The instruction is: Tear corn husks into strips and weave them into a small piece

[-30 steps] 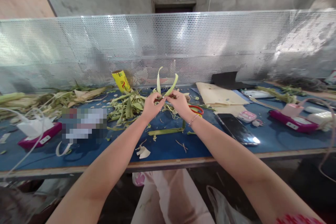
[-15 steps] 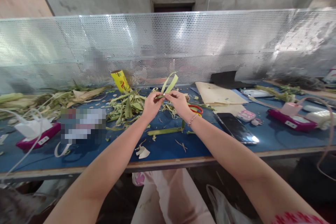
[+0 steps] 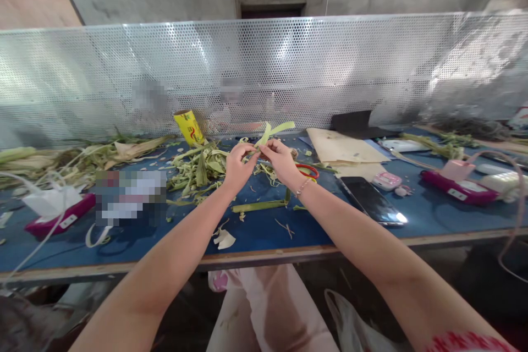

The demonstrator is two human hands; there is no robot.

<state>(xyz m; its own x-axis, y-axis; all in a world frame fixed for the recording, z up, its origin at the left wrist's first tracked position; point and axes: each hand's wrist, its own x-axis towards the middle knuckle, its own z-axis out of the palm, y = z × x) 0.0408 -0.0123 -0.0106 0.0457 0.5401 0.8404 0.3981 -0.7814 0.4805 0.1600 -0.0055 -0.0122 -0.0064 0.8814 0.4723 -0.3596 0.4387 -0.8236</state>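
Observation:
Above the middle of the table, a pale green corn husk strip (image 3: 282,127) is pinched between my two hands, with one end sticking up and another spreading to the right. My left hand (image 3: 240,163) is closed at the strip's lower part. Right beside it, my right hand (image 3: 280,160) grips the same spot with thumb and fingers, a bracelet at its wrist. The fingertips hide where the strip is folded or joined. Behind and left of my hands lies a heap of green husk pieces (image 3: 202,168). Scissors with red and yellow handles (image 3: 307,169) lie partly behind my right wrist.
A yellow can (image 3: 190,127) leans near the perforated metal screen (image 3: 256,60). On the right are a phone (image 3: 373,201), a pink case (image 3: 386,180), brown paper (image 3: 336,146) and a purple power strip (image 3: 457,188). Another purple power strip (image 3: 61,219) with cables lies left.
The strip's raised loop has opened out; one end now points to the right. Both hands stay almost in the same place, still pinching it.

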